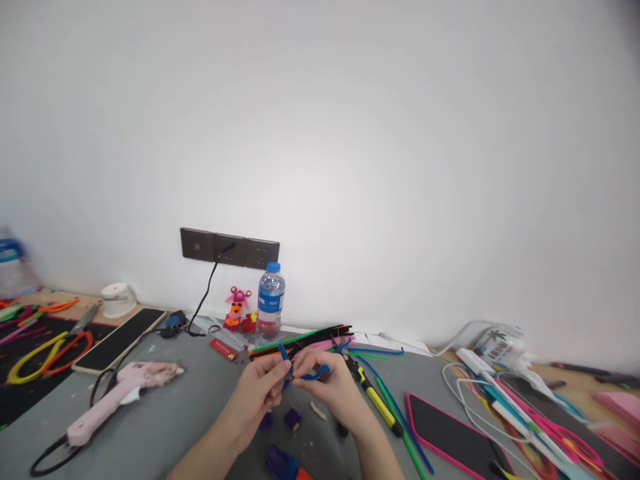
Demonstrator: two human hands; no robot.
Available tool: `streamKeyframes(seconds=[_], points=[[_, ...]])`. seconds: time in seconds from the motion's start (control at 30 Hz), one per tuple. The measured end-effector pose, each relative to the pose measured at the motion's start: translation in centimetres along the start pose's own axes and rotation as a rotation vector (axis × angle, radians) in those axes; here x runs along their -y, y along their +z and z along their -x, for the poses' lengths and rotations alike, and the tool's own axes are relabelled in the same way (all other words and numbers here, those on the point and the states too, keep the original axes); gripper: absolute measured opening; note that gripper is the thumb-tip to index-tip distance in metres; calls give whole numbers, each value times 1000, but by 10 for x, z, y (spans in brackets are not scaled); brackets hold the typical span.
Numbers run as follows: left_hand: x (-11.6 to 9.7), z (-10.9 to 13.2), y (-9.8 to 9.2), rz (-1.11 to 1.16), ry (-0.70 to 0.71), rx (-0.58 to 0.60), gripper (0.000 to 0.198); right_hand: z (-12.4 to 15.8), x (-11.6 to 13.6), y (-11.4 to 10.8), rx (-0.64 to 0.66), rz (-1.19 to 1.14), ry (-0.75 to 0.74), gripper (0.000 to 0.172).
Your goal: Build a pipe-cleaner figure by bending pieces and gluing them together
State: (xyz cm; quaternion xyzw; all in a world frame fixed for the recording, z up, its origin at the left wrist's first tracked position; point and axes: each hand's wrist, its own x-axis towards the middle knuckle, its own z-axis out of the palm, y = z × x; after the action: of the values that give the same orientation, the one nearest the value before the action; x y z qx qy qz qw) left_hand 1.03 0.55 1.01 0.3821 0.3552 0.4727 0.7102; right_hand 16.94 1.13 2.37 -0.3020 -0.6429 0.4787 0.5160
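Observation:
Between my two hands, over the middle of the grey mat, is a blue pipe cleaner (pixel 316 375) with a bent end. My left hand (pixel 265 380) pinches one part of it between thumb and forefinger, and a short length sticks up above the fingers. On the other side, my right hand (pixel 325 380) grips the curled part close by. Their fingertips nearly meet, which hides the spot where the pieces join. Beneath the hands lie small purple pieces (pixel 293 419). Yellow-and-black pliers (pixel 375 397) rest right of my right hand, beside green and blue pipe cleaners (pixel 400 407).
A pink glue gun (pixel 120 393) with a black cord lies left, near a phone (pixel 120 339) and scissors (pixel 60 350). Behind my hands stand a water bottle (pixel 271 303) and a small pipe-cleaner figure (pixel 236 310). A pink-cased phone (pixel 453 433) and white cables (pixel 465 400) lie right.

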Motion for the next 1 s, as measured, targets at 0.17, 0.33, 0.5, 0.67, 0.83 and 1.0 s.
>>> streamKeyframes(seconds=[0.17, 0.33, 0.5, 0.67, 0.83, 1.0], points=[[-5, 3, 0, -84, 12, 39, 48, 0, 0, -4, -18, 2, -34, 14], [-9, 8, 0, -289, 20, 122, 48, 3, 4, -11, 17, -47, 17, 10], [-16, 14, 2, -480, 13, 284, 43, 7, 11, -13, 82, -101, 35, 12], [-18, 17, 1, -526, 10, 376, 30, 10, 13, -11, 217, -221, 188, 13], [-16, 14, -1, -512, 43, 278, 31, 9, 5, -13, 81, -239, 162, 15], [-12, 12, -2, -451, 31, 210, 43, 5, 2, -11, -53, -268, 129, 17]])
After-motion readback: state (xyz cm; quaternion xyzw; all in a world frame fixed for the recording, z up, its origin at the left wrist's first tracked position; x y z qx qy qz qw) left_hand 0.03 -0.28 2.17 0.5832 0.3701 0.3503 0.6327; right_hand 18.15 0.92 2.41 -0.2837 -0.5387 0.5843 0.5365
